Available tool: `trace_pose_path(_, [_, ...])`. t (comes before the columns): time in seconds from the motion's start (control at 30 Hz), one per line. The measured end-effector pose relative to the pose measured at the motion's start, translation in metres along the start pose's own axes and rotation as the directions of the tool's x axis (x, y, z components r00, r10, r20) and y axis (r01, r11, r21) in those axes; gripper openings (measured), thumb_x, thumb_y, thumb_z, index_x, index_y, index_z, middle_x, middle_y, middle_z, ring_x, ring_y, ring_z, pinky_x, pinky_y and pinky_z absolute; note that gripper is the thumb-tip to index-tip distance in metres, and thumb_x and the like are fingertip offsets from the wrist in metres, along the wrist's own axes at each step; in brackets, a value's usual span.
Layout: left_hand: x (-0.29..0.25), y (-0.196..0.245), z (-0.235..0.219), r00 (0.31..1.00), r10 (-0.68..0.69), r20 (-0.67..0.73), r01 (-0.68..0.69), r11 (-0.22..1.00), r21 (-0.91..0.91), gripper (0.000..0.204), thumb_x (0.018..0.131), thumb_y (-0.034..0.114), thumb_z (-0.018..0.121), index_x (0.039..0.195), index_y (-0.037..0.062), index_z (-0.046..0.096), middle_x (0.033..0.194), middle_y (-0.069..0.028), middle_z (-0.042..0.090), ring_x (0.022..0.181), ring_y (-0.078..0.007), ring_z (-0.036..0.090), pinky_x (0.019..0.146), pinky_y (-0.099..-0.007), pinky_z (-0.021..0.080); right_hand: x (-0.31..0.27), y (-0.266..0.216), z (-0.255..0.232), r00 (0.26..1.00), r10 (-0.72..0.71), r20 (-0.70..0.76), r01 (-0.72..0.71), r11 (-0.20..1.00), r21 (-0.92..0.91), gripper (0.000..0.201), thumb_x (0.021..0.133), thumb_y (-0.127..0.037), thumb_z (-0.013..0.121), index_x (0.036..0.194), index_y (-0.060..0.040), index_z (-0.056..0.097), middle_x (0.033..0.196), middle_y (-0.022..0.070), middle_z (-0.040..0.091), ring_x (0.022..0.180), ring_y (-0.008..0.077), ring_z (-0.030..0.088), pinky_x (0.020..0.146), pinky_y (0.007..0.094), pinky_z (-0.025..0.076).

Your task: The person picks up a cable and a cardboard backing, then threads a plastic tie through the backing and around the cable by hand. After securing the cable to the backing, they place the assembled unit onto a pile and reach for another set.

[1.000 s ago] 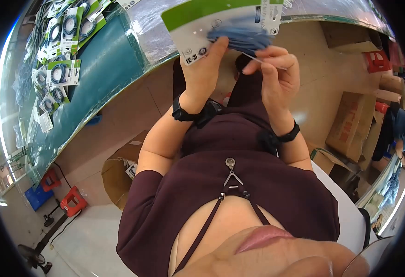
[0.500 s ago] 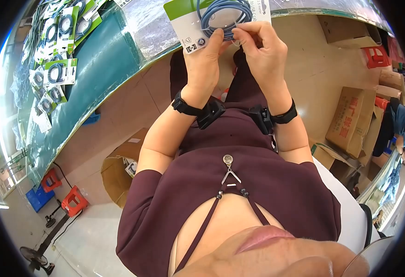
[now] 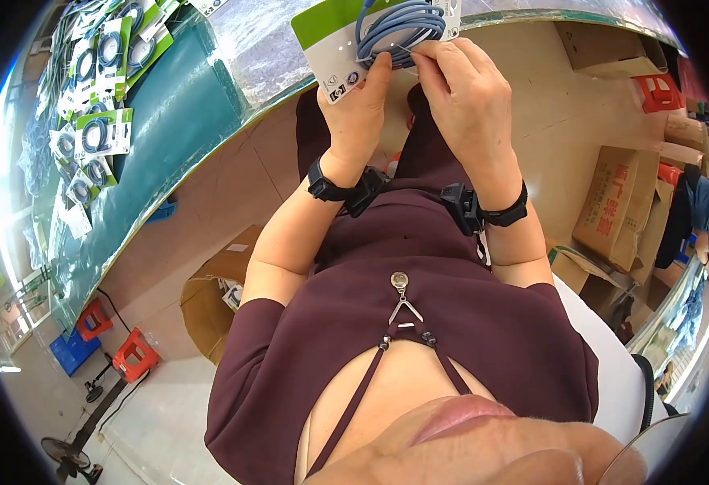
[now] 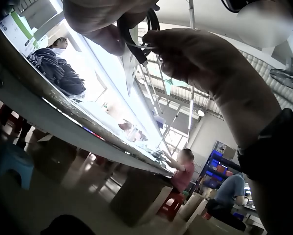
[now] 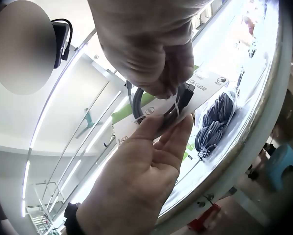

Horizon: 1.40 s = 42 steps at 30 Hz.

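Against a green and white card (image 3: 330,56) lies a coiled blue cable (image 3: 399,26). The left hand (image 3: 356,109) grips card and coil at their lower edge, its thumb across the coil. At the coil's near right side the right hand (image 3: 471,101) pinches a thin white tie. In the right wrist view the tie (image 5: 176,103) passes around the coil near a dark plug (image 5: 186,94), under the right fingertips. The left wrist view shows both hands close together at the cable (image 4: 136,46), the card mostly hidden.
A green-topped table (image 3: 172,113) holds several carded cables (image 3: 103,133) at the left. Bundles of dark cable (image 4: 56,73) lie on it in the left wrist view. Cardboard boxes (image 3: 613,210) stand on the floor at the right; another box (image 3: 209,303) is below the table.
The right hand has come in from the right to the coil and its fingers have closed on the tie. Card and coil have tilted and shifted a little; the left hand keeps its grip.
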State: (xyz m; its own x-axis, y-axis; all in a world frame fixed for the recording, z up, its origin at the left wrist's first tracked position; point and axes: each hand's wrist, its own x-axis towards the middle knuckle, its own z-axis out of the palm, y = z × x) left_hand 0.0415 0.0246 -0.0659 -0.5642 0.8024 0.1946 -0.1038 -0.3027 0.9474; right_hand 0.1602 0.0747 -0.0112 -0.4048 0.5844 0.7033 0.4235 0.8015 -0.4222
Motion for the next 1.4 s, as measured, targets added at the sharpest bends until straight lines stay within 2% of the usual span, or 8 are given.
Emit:
trace_pose_path(0.27, [-0.002, -0.004, 0.001, 1.0, 0.006, -0.018, -0.005, 0.999, 0.046, 0.039, 0.087, -0.003, 0.059, 0.124, 0.0001, 0.045, 0.113, -0.0093, 0.059, 0.098, -0.0171, 0.061, 0.081, -0.0302, 0.056, 0.001, 0.002, 0.001, 0.999, -0.011, 0.033, 0.011, 1.0, -0.019, 0.01, 0.077, -0.003, 0.067, 0.088, -0.0039, 0.066, 0.079, 0.0086, 0.062, 0.072, 0.0267, 0.061, 0.064, 0.034, 0.05])
trace_pose_path(0.33, [-0.002, -0.004, 0.004, 0.996, 0.06, -0.069, -0.062, 0.998, -0.021, 0.023, 0.084, 0.004, 0.066, 0.105, 0.0006, 0.058, 0.089, -0.0022, 0.062, 0.076, -0.0079, 0.057, 0.066, -0.0224, 0.048, 0.001, 0.002, 0.001, 0.999, -0.009, 0.039, 0.01, 1.0, -0.02, 0.01, 0.078, -0.003, 0.067, 0.088, -0.004, 0.066, 0.08, 0.0086, 0.062, 0.073, 0.0269, 0.061, 0.065, 0.0343, 0.05])
trace_pose_path(0.4, [-0.003, -0.003, 0.005, 0.992, 0.087, -0.094, -0.092, 0.994, -0.054, 0.016, 0.082, 0.007, 0.07, 0.095, 0.0009, 0.064, 0.077, 0.0013, 0.064, 0.065, -0.0033, 0.055, 0.058, -0.0185, 0.044, 0.001, 0.002, 0.0, 0.999, -0.004, 0.05, 0.006, 0.999, -0.034, 0.01, 0.078, -0.003, 0.066, 0.088, -0.0041, 0.066, 0.08, 0.0085, 0.062, 0.073, 0.0271, 0.061, 0.065, 0.0346, 0.05])
trace_pose_path(0.53, [-0.005, 0.004, 0.006, 0.99, 0.106, -0.09, -0.103, 0.994, 0.042, 0.014, 0.082, 0.006, 0.07, 0.094, 0.0004, 0.064, 0.076, 0.0016, 0.063, 0.066, -0.0032, 0.055, 0.058, -0.0181, 0.044, 0.001, 0.002, -0.001, 0.999, -0.002, 0.051, 0.004, 0.999, -0.04, 0.01, 0.078, -0.004, 0.066, 0.088, -0.0042, 0.065, 0.081, 0.0086, 0.062, 0.074, 0.0272, 0.061, 0.066, 0.0348, 0.05])
trace_pose_path(0.63, [-0.005, 0.009, 0.008, 0.972, 0.214, -0.096, -0.195, 0.965, 0.176, 0.012, 0.082, 0.006, 0.07, 0.091, 0.0006, 0.064, 0.074, 0.0023, 0.062, 0.064, -0.003, 0.054, 0.057, -0.0183, 0.044, 0.001, 0.002, 0.001, 0.999, -0.009, 0.035, 0.011, 0.999, -0.04, 0.01, 0.078, -0.004, 0.066, 0.087, -0.0041, 0.065, 0.08, 0.0087, 0.062, 0.074, 0.0272, 0.061, 0.065, 0.0348, 0.05])
trace_pose_path(0.77, [-0.006, 0.001, 0.005, 0.976, 0.197, -0.093, -0.176, 0.964, 0.201, 0.012, 0.081, 0.006, 0.07, 0.089, 0.0002, 0.063, 0.072, 0.0024, 0.061, 0.062, -0.0033, 0.053, 0.056, -0.0186, 0.043, 0.0, 0.004, 0.003, 1.0, -0.02, 0.005, 0.02, 0.998, -0.051, 0.009, 0.078, -0.004, 0.066, 0.086, -0.0039, 0.064, 0.079, 0.0088, 0.062, 0.073, 0.0275, 0.061, 0.065, 0.0349, 0.05])
trace_pose_path(0.9, [-0.008, 0.003, 0.006, 0.984, 0.157, -0.085, -0.146, 0.982, 0.124, 0.012, 0.081, 0.008, 0.07, 0.088, 0.0005, 0.063, 0.071, 0.0016, 0.061, 0.061, -0.0039, 0.053, 0.055, -0.0195, 0.044, 0.0, 0.004, 0.004, 1.0, -0.008, 0.007, 0.009, 0.998, -0.06, 0.009, 0.078, -0.004, 0.066, 0.086, -0.0038, 0.063, 0.079, 0.009, 0.061, 0.073, 0.0278, 0.06, 0.065, 0.035, 0.05])
trace_pose_path(1.4, [-0.003, -0.01, 0.003, 0.982, 0.146, -0.117, -0.132, 0.984, 0.12, 0.015, 0.082, 0.012, 0.07, 0.09, 0.0018, 0.064, 0.071, 0.0007, 0.062, 0.061, -0.0046, 0.053, 0.055, -0.0201, 0.044, -0.005, 0.007, 0.005, 1.0, -0.005, 0.031, 0.007, 0.998, -0.057, 0.009, 0.079, -0.005, 0.066, 0.087, -0.005, 0.063, 0.079, 0.0084, 0.061, 0.075, 0.0273, 0.06, 0.066, 0.0349, 0.05])
